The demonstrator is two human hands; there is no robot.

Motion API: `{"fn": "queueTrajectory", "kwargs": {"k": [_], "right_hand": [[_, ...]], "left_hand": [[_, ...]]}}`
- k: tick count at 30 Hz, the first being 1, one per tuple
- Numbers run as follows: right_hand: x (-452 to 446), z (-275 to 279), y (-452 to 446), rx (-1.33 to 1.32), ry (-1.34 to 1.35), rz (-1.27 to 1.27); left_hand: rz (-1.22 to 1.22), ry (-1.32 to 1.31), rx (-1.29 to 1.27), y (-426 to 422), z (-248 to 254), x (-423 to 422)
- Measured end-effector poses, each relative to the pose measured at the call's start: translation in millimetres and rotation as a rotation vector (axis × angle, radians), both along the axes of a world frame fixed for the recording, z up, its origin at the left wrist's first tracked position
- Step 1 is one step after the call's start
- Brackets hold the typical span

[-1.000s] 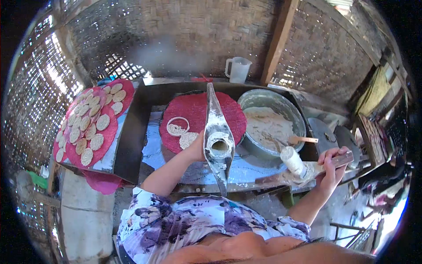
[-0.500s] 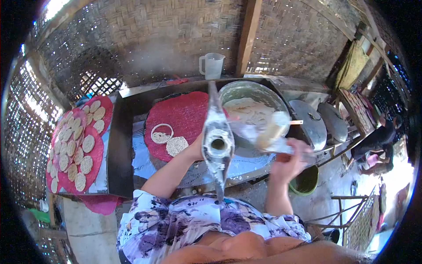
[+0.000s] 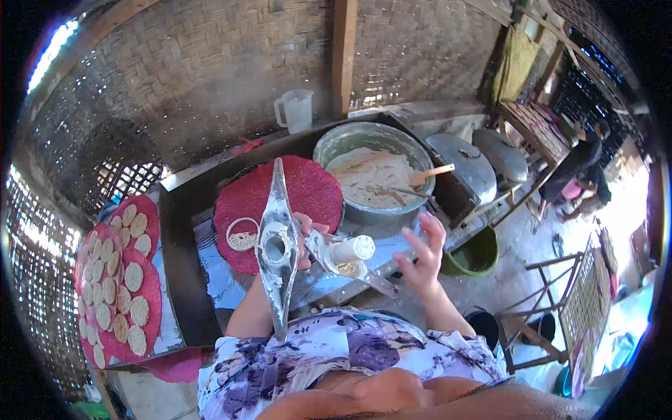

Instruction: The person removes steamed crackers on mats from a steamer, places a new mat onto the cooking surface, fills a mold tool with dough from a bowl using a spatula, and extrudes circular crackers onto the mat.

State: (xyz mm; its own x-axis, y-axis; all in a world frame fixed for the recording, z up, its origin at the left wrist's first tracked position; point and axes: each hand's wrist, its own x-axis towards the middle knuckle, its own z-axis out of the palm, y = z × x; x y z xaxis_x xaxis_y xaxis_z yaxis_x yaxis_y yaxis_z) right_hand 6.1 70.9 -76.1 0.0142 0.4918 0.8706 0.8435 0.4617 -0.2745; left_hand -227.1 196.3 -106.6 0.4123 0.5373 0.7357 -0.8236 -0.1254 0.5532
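My left hand (image 3: 305,234) is wrapped behind the metal press body (image 3: 277,245), which has a round hole in its middle and pointed ends. The same hand also seems to hold the plunger piece (image 3: 352,249), with its white, dough-smeared cylinder, just to the right. My right hand (image 3: 423,259) is raised with its fingers apart and nothing in it, right of the plunger. Behind the press lies a round red mat (image 3: 280,192) bearing a white ring (image 3: 242,234) with noodle-like strands in it. A large basin (image 3: 374,168) of pale dough stands behind my hands.
Round cakes lie on red mats (image 3: 150,280) at the left. A clear jug (image 3: 297,110) stands by the woven wall. Metal lids (image 3: 462,164) and a green bucket (image 3: 476,253) are at the right. Farther right are a bamboo rack (image 3: 586,297) and people (image 3: 577,168).
The plunger piece moved left from my right hand to beside the press at my left hand. My right hand let go and opened. The view shifted right.
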Motion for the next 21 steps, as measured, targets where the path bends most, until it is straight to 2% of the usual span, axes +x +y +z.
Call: {"fn": "queueTrajectory", "kwargs": {"k": [4,6,8,9,12,14,15,17,20,21], "right_hand": [[-27,12,-8,0.108,-0.211,0.1],[-37,10,-6,0.13,-0.224,0.095],[-41,7,-4,0.164,-0.271,0.06],[-41,5,-3,0.182,-0.268,0.038],[-49,-2,-2,0.217,-0.272,0.039],[-52,-3,-2,0.208,-0.271,0.047],[-53,-4,-2,0.196,-0.265,0.059],[-49,-2,0,0.175,-0.268,0.078],[-50,-3,9,0.208,-0.088,0.163],[-48,0,8,0.179,-0.171,0.131]], "left_hand": [[-0.01,-0.003,0.032,-3,-4,1],[0.016,-0.011,0.135,5,-14,0],[-0.002,0.049,0.121,4,-23,-6],[0.033,0.168,-0.024,-10,-9,-11],[-0.012,0.072,-0.025,-4,-26,-12],[0.021,0.17,-0.025,-9,-17,-20],[0.0,0.088,0.084,0,-24,-18],[0.025,0.05,0.123,6,-34,-16],[0.058,0.024,0.206,16,-43,-17],[0.081,0.073,0.175,8,-26,-18]]}}
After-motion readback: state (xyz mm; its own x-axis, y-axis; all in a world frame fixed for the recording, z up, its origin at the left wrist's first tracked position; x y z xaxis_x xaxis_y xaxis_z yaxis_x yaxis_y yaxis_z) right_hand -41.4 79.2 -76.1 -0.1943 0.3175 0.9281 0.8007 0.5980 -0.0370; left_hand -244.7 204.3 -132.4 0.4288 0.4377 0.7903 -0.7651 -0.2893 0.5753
